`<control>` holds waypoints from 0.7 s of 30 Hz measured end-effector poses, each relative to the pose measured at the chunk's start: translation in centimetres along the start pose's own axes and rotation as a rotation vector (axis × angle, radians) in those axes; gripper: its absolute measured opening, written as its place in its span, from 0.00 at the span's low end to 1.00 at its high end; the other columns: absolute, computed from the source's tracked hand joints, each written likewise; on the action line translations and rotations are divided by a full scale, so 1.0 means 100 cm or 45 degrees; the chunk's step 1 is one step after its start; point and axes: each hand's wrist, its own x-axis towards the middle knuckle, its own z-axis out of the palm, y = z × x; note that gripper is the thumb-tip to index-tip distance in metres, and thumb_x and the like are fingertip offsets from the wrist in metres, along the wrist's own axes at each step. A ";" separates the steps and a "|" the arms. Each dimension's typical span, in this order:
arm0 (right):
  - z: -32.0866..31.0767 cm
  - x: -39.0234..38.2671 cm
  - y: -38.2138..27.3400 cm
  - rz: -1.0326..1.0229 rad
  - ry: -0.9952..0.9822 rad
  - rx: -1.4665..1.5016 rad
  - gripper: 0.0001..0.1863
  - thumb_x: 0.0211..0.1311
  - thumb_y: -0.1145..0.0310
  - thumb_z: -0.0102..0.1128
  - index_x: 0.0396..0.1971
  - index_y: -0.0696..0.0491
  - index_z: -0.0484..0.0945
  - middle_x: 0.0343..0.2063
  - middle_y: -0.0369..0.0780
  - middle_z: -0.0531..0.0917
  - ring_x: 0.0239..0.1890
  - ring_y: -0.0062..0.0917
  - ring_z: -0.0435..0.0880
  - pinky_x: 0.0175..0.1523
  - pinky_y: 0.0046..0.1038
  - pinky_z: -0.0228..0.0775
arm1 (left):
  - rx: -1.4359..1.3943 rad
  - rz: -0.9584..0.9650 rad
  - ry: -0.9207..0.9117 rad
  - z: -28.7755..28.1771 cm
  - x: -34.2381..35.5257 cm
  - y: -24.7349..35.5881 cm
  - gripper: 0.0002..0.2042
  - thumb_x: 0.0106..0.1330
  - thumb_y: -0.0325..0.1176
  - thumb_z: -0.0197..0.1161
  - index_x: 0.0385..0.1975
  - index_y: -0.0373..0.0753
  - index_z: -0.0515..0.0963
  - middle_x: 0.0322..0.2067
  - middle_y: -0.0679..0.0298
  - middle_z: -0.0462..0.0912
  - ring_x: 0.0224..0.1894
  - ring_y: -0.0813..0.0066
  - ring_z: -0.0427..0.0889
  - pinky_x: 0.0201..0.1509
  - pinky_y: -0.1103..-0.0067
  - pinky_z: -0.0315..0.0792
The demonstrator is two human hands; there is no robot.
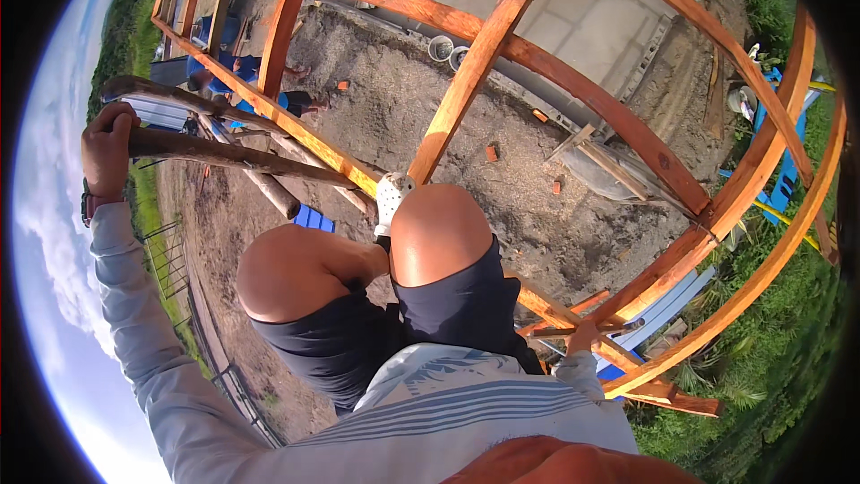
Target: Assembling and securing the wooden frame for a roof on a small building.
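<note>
I'm clamping my left hand (pixel 107 151) round the left dark pole (pixel 235 156), apparently for balance, my right hand (pixel 584 339) resting by near-right timber (pixel 543 305), its grip I cannot tell

1 left hand (pixel 106 157), 1 right hand (pixel 584 339). 2 bare knees (pixel 439 235). 1 white shoe (pixel 391 203) showing. 1 dark wristband (pixel 87 206). 2 buckets (pixel 440 48) down below. At least 4 orange bricks (pixel 492 153). At least 3 round poles (pixel 242 157). At least 8 squared beams (pixel 479 58), too much overlap for me to settle. At least 1 person in blue (pixel 248 64); timber hides exact number.
</note>
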 end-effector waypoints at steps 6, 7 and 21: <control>0.021 0.011 -0.018 -0.025 0.008 0.114 0.32 0.50 0.59 0.60 0.59 0.43 0.64 0.55 0.47 0.68 0.53 0.36 0.74 0.45 0.44 0.72 | 0.079 0.041 0.080 -0.003 -0.001 0.006 0.08 0.55 0.31 0.53 0.24 0.34 0.78 0.18 0.66 0.77 0.23 0.80 0.75 0.31 0.83 0.68; 0.023 0.013 -0.019 -0.014 0.013 0.144 0.33 0.50 0.59 0.60 0.59 0.43 0.64 0.55 0.48 0.68 0.54 0.36 0.73 0.45 0.44 0.72 | 0.043 0.003 0.079 0.001 -0.001 0.015 0.08 0.54 0.31 0.54 0.24 0.34 0.78 0.18 0.65 0.77 0.23 0.81 0.76 0.31 0.82 0.69; 0.041 0.026 -0.015 0.165 0.169 0.429 0.36 0.50 0.60 0.60 0.62 0.43 0.59 0.58 0.49 0.63 0.56 0.37 0.71 0.48 0.44 0.71 | 0.279 -0.088 0.165 0.026 0.098 -0.111 0.13 0.52 0.39 0.52 0.26 0.38 0.80 0.25 0.55 0.81 0.30 0.61 0.80 0.36 0.72 0.72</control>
